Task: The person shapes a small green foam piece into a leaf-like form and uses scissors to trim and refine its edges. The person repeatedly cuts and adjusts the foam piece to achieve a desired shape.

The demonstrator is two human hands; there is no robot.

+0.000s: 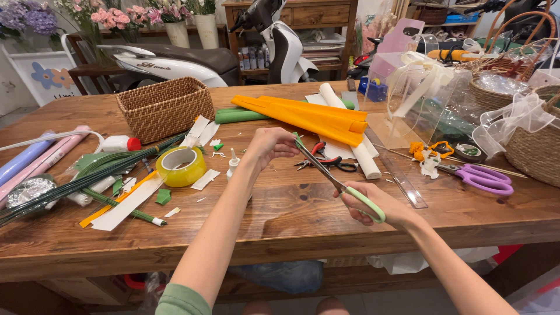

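Note:
My right hand (373,204) grips green-handled scissors (344,189) over the wooden table (291,227). Their blades slant up and to the left toward my left hand (271,146). That hand pinches a small green scrap (298,140) at the blade tips. Rolled orange paper (309,116) lies just behind both hands, with a green roll (239,115) and a white roll (350,134) beside it. Red-handled pliers (329,158) rest under the scissors' blades.
A yellow tape roll (182,166), a small glue bottle (233,163), green stems (87,178) and paper scraps lie to the left. A wicker basket (166,108) stands behind them. Purple scissors (481,178), a clear ruler (402,181), a clear gift bag (420,99) and woven baskets (534,146) sit to the right.

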